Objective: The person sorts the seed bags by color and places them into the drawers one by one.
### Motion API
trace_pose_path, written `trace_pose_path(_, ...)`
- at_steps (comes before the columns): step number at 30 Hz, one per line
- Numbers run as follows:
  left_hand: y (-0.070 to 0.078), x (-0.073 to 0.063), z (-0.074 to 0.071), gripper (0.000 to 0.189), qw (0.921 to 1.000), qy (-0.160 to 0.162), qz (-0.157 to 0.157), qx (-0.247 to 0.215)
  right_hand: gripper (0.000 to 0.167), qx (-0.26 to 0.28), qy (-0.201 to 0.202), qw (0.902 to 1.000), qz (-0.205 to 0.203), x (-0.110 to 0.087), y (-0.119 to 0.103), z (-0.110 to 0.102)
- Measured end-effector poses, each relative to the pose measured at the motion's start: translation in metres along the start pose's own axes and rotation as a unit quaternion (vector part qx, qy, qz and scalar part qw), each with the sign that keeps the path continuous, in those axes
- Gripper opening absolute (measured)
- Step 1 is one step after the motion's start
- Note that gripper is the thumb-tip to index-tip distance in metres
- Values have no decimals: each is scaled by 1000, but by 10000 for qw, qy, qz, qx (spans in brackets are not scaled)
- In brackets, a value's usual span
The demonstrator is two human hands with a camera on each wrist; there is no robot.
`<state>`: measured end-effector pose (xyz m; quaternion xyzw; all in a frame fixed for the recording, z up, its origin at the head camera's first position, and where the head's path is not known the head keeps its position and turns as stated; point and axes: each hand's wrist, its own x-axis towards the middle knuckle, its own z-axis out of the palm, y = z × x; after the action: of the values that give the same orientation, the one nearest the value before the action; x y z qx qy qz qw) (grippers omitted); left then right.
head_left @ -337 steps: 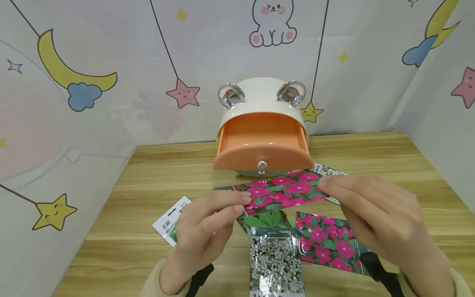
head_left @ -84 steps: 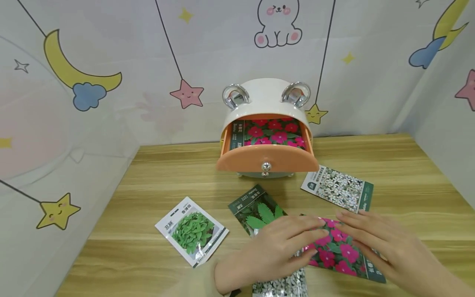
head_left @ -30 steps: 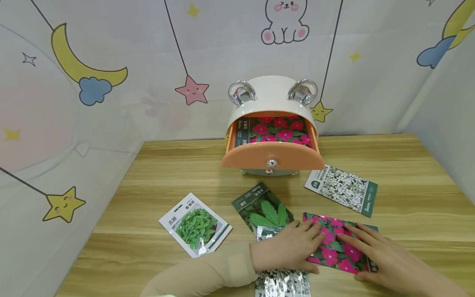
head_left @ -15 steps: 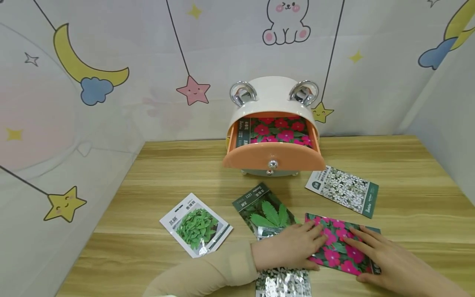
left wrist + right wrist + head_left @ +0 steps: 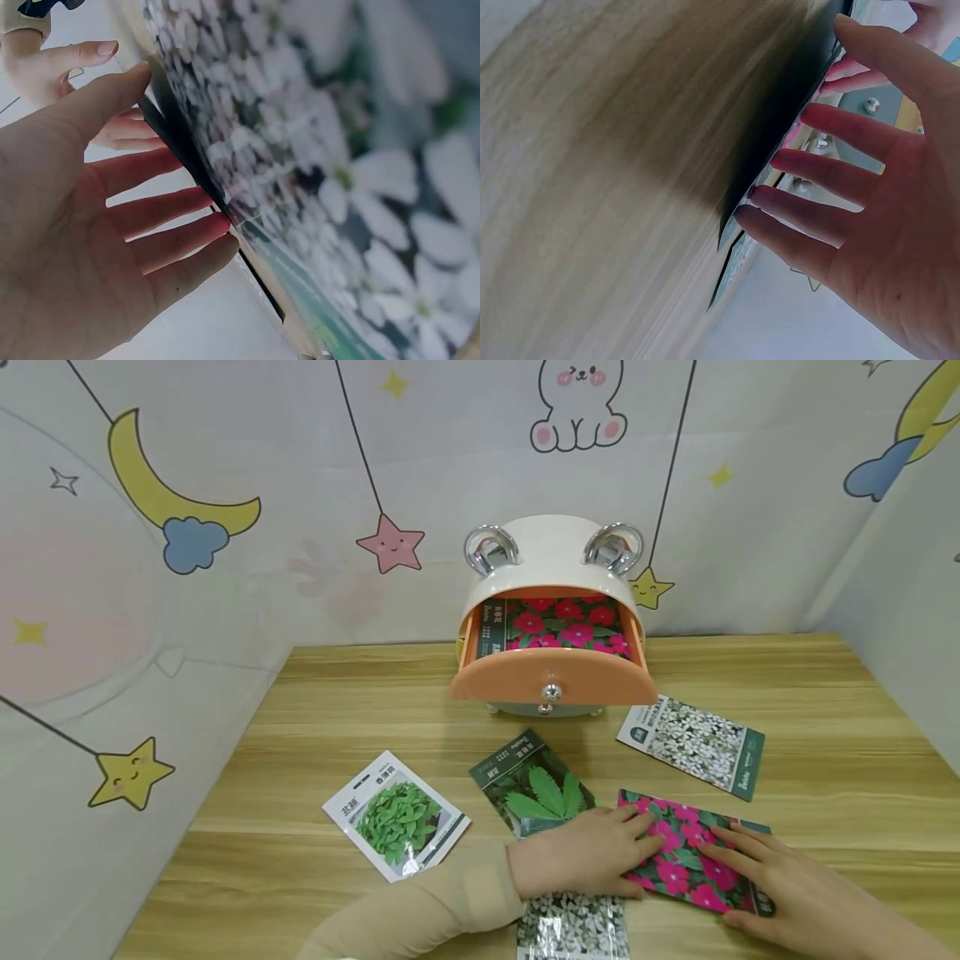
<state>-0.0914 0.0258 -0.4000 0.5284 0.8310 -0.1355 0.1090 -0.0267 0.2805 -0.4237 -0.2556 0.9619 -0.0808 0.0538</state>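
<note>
A seed packet with pink flowers (image 5: 678, 868) lies on the table at front right. My left hand (image 5: 592, 852) reaches across from the left, its fingertips on the packet's left part. From the other side my right hand (image 5: 783, 885) lays extended fingers over its right end. Both wrist views show the fingers spread and nearly straight against the packet's edge. Beneath my left forearm is a white-flower seed packet (image 5: 573, 927), partly hidden. It overlaps a dark green leaf packet (image 5: 536, 781). Another pink-flower packet (image 5: 570, 622) lies inside the pulled-out orange drawer (image 5: 555, 677).
The drawer belongs to a white cabinet (image 5: 553, 552) with silver ring ears, at the table's back. A white packet with a green plant (image 5: 397, 818) lies at left. Another white-flower packet (image 5: 693, 743) lies right of the cabinet. A printed cloth wall (image 5: 315, 460) stands behind.
The pink-flower packet that both hands held before the drawer now lies inside it. Both hands have come down onto the other pink-flower packet, which has slid very slightly right in the last second.
</note>
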Motion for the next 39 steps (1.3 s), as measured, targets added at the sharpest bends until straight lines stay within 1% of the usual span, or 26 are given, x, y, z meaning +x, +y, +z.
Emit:
trace_pose_path(3,-2,0,-1,68,9999,-47,40,-104,71,84,-171,9998,62,0,1,-2)
trace_pose_path(7,-3,-1,-3,63,9993,-125,10,-340,72,345,-608,9973,239,1,4,-6)
trace_pose_path(10,-3,-2,-4,60,9987,-126,-36,-492,73,480,-759,9955,315,0,6,-7)
trace_pose_path(16,-3,-3,-5,57,9974,-57,-119,-705,63,476,-703,9960,273,-5,9,-8)
trace_pose_path(20,-3,-3,-6,55,9965,75,-79,-830,54,258,-432,9987,95,-7,10,-8)
trace_pose_path(21,-4,-4,-6,54,9960,141,-65,-878,51,213,-356,9991,59,-8,9,-9)
trace_pose_path(25,-4,-4,-6,51,9931,525,12,-1050,42,-168,319,9990,-247,-11,6,-12)
trace_pose_path(26,-5,-4,-7,50,9924,653,39,-1042,41,-216,365,9988,-235,-12,5,-13)
trace_pose_path(28,-5,-4,-8,48,9908,890,75,-1014,39,-301,422,9984,-222,-13,3,-16)
trace_pose_path(32,-5,-5,-9,46,9868,1303,105,-951,39,-123,160,9998,-59,-14,1,-24)
trace_pose_path(33,-5,-6,-9,46,9854,1396,92,-970,40,-150,186,9997,-39,-14,0,-26)
trace_pose_path(39,-6,-9,-11,41,9732,2096,36,-943,51,-246,150,9995,111,-16,-2,-31)
